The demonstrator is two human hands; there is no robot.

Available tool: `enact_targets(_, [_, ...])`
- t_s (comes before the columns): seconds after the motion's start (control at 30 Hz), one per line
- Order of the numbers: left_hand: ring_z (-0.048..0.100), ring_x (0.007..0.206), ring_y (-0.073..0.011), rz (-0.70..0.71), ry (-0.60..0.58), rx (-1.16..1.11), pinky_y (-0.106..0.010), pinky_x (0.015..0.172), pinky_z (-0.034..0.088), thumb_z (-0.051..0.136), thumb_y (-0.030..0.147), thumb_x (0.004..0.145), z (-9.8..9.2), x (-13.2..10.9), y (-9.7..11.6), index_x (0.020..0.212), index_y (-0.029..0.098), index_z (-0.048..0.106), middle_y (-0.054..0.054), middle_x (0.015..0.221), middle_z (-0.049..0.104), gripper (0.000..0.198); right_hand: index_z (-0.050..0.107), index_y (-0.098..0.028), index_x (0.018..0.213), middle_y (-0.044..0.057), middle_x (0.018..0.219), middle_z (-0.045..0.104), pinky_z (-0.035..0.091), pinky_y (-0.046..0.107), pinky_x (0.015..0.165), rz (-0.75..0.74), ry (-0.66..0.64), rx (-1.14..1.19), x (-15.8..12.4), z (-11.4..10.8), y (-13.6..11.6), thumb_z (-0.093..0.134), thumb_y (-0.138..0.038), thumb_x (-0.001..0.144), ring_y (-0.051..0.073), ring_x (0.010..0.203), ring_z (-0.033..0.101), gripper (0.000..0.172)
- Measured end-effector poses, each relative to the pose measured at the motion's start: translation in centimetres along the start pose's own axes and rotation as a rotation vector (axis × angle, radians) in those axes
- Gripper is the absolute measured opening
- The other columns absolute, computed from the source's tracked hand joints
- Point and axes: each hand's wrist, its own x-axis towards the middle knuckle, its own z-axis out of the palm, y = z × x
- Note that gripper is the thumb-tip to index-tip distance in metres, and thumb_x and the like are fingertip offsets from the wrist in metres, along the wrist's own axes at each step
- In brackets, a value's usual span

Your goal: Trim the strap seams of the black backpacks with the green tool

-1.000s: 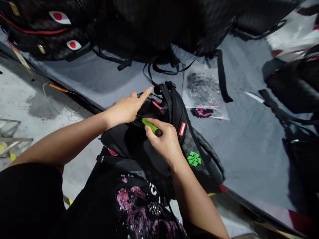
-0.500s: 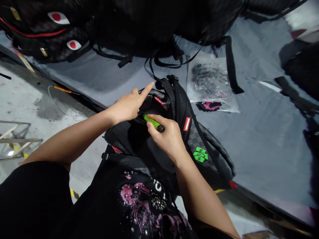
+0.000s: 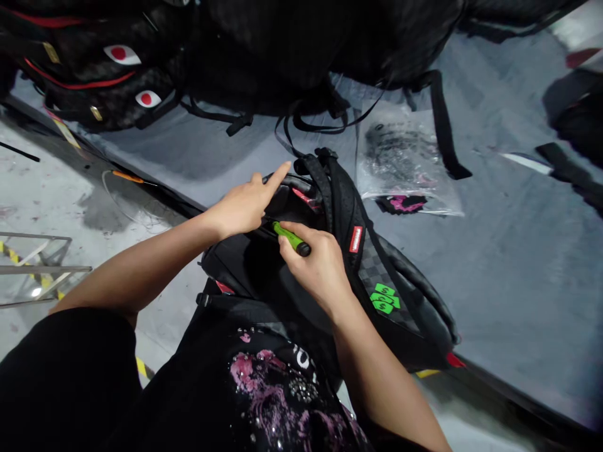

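Observation:
A black backpack (image 3: 377,276) with a red label and green stickers lies at the near edge of a grey table (image 3: 494,251). My left hand (image 3: 242,204) rests on its open top, forefinger stretched out, the other fingers curled over the black edge. My right hand (image 3: 318,263) is closed round a small green-handled tool (image 3: 291,238) whose tip points into the opening, just beside my left hand.
A pile of black backpacks (image 3: 282,50), one with red and white eye patches, lies along the far side. A clear plastic bag (image 3: 405,163) of small black parts sits behind the backpack. A metal frame (image 3: 38,270) stands on the floor at the left.
Both hands stay in the same pose on the backpack. The view has shifted slightly, so everything sits a little further right and lower.

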Motion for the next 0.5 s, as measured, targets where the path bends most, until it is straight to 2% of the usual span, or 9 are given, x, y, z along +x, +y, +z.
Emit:
enact_targets(0.13, [0.065, 0.095, -0.0229, -0.016, 0.001, 0.003, -0.033, 0.081, 0.049, 0.054, 0.013, 0.09, 0.12, 0.02, 0.02, 0.157, 0.035, -0.011, -0.014, 0.129, 0.049, 0.096, 0.073, -0.021, 0.114, 0.005, 0.108, 0.078, 0.055, 0.039, 0.094, -0.036, -0.039, 0.069, -0.04, -0.02, 0.24, 0.058, -0.026, 0.089, 0.024, 0.095, 0.075, 0.03])
enact_targets(0.23, [0.066, 0.094, -0.0233, -0.005, 0.018, 0.0, -0.034, 0.08, 0.049, 0.054, 0.013, 0.09, 0.22, 0.04, -0.04, 0.157, 0.034, -0.01, -0.015, 0.128, 0.05, 0.095, 0.074, -0.021, 0.112, 0.006, 0.107, 0.078, 0.056, 0.041, 0.093, -0.01, 0.0, 0.04, -0.06, -0.06, 0.38, 0.059, -0.026, 0.088, 0.025, 0.096, 0.075, 0.029])
enact_targets(0.37, [0.065, 0.094, -0.0231, -0.009, 0.022, 0.004, -0.033, 0.079, 0.049, 0.055, 0.012, 0.088, 0.22, 0.08, -0.08, 0.157, 0.034, -0.008, -0.015, 0.128, 0.05, 0.096, 0.074, -0.02, 0.113, 0.005, 0.108, 0.078, 0.056, 0.038, 0.093, -0.046, -0.033, 0.087, 0.02, -0.05, 0.42, 0.059, -0.026, 0.088, 0.023, 0.096, 0.075, 0.029])
enact_targets(0.5, [0.066, 0.095, -0.0245, -0.002, 0.009, -0.005, -0.034, 0.08, 0.05, 0.056, 0.011, 0.089, 0.01, 0.06, 0.04, 0.158, 0.033, -0.007, -0.015, 0.129, 0.051, 0.096, 0.075, -0.02, 0.112, 0.005, 0.106, 0.078, 0.056, 0.038, 0.092, -0.02, -0.006, 0.056, 0.17, -0.1, 0.26, 0.059, -0.025, 0.088, 0.024, 0.095, 0.075, 0.029])
